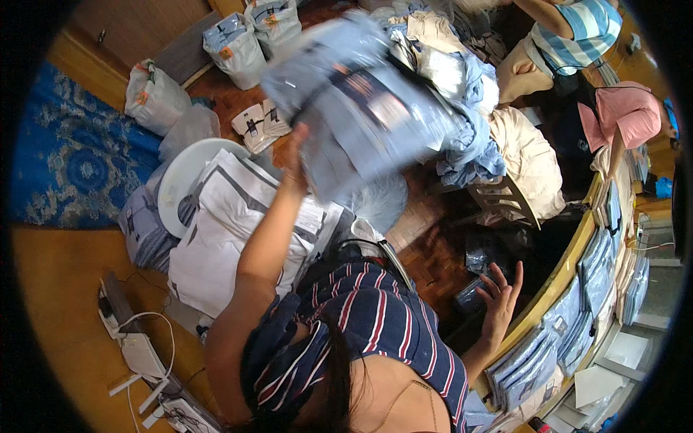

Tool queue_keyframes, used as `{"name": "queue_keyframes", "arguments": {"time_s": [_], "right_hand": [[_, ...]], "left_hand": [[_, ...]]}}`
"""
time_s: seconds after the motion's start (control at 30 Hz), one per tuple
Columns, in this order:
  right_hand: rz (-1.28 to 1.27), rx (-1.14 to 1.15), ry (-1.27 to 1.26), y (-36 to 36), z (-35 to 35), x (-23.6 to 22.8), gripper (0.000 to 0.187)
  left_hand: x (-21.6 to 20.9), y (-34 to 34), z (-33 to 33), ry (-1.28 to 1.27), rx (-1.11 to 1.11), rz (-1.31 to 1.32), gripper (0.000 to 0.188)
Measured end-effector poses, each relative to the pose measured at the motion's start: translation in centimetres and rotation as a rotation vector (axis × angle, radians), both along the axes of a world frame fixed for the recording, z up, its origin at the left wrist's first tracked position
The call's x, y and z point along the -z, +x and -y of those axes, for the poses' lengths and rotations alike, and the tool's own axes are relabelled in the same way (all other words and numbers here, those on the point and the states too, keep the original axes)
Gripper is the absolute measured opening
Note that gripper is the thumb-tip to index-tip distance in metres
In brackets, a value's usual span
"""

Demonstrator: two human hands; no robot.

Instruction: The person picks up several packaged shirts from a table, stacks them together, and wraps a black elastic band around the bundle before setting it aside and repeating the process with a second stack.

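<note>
Clear plastic wraps the blue garment bundle [325,141], blurred and raised off the floor, its near edge gripped by the left hand [294,166]. It looks soft, fairly light and slippery, best held deep along a fold. Empty, the right hand [498,303] spreads its fingers beside the table [561,274]; white bags [242,66] stand beyond.

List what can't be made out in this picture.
Head view only:
Label on the blue packaged bundle: smeared by motion blur.
Left hand: most fingers hidden by the bundle.
Co-worker in striped shirt: head cut off by the upper edge.
Dark plastic packages near the right hand: contents lost in shadow and glare.
</note>
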State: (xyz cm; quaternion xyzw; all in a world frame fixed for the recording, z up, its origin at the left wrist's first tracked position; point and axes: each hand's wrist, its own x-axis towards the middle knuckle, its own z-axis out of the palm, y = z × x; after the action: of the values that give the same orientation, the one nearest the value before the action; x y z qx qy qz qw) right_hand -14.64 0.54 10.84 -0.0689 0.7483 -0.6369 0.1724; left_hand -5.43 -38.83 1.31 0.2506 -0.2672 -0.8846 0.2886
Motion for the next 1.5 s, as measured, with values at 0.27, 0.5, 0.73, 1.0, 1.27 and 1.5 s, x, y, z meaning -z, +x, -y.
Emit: {"name": "queue_keyframes", "arguments": {"time_s": [0.27,0.5,0.73,1.0,1.27,1.5], "right_hand": [[-0.003,-0.088,0.074,-1.7,3.1,1.3,0.054],[-0.011,-0.136,0.126,-2.4,5.1,1.3,0.054],[0.049,-0.176,0.170,-2.4,5.8,3.0,0.051],[0.207,-0.249,0.809,0.5,-1.2,16.6,0.054],[0.405,-0.055,0.855,21.3,-23.6,33.3,0.054],[0.593,0.597,0.661,23.2,-12.2,25.5,0.044]], "left_hand": [[-5.6,1.2,17.2,-0.312,-0.557,-0.147,0.058],[-10.1,0.8,18.1,-0.383,-0.720,-0.156,0.061],[-3.9,0.3,21.9,-0.329,-0.757,-0.114,0.063],[32.1,8.5,23.3,0.109,-0.538,0.504,0.042],[36.3,-7.4,-1.2,-0.420,0.420,1.259,0.049],[26.9,-13.6,-14.4,-1.008,1.571,0.571,0.036]]}}
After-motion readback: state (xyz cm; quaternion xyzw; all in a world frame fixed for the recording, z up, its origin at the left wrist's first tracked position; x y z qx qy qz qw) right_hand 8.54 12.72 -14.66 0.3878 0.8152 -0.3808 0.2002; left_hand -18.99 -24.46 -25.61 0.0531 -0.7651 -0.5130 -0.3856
